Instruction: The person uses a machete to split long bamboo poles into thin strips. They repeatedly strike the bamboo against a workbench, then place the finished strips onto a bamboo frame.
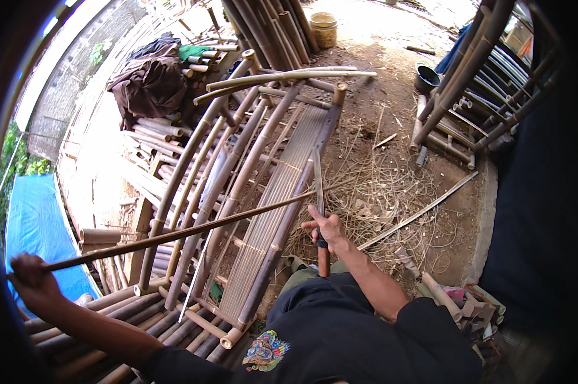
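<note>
My left hand (31, 276), stretched out to the far left, is closed around one end of a long dark bamboo strip (173, 239). The strip slants across a bamboo bench (269, 217), and its other end reaches the blade of a long knife (319, 179). My right hand (328, 229) is closed on this knife near its wooden handle, with the blade pointing away from me and some fingers partly loosened. Whether the strip touches the blade or only passes by it, I cannot tell. Two bamboo poles (289, 75) lie across the bench's far end.
Thin shavings (385, 205) litter the dirt floor on the right. Bamboo poles (97, 339) are stacked low on the left, near a blue tarp (42, 224). A bamboo frame (468, 83) stands at the right, beside a black bucket (426, 78). A yellowish bucket (324, 30) stands farther back.
</note>
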`<state>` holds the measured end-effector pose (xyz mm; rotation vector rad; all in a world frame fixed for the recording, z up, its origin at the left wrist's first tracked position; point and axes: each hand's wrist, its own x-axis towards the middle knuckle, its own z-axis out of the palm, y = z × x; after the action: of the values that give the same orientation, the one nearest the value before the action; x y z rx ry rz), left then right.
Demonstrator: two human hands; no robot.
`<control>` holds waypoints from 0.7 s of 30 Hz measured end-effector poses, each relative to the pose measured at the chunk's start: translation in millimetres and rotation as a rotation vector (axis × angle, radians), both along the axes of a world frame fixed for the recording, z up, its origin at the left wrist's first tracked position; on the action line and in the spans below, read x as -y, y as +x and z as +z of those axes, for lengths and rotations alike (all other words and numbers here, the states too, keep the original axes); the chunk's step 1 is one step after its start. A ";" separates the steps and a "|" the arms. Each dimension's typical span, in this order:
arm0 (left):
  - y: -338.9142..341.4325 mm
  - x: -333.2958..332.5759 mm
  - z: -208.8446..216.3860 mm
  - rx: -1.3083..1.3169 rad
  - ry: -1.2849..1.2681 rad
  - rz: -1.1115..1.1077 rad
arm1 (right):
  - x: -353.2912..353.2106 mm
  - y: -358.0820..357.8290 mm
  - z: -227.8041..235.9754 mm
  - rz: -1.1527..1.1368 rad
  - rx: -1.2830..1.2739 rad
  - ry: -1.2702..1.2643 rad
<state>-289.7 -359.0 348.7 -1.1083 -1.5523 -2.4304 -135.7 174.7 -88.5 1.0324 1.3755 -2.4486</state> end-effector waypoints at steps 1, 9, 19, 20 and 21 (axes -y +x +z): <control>23.8 -47.9 -56.5 0.053 0.120 0.177 | 12.5 -22.2 -3.2 -0.093 -0.020 0.041; 155.6 -71.6 -239.4 0.637 0.778 1.272 | 81.4 -184.9 -64.3 -0.174 0.072 0.344; 265.7 78.7 -252.4 0.520 0.756 1.506 | 66.3 -343.0 -164.9 0.154 0.180 0.540; 250.4 65.0 -248.8 0.538 0.764 1.536 | 60.0 -351.2 -172.8 0.206 0.183 0.586; 234.7 53.2 -246.8 0.557 0.771 1.564 | 55.4 -364.3 -181.0 0.171 0.183 0.525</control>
<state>-55.0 -412.2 101.9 0.7584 -0.6935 -1.6965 -500.0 119.3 -269.5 1.1400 1.9965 -1.8579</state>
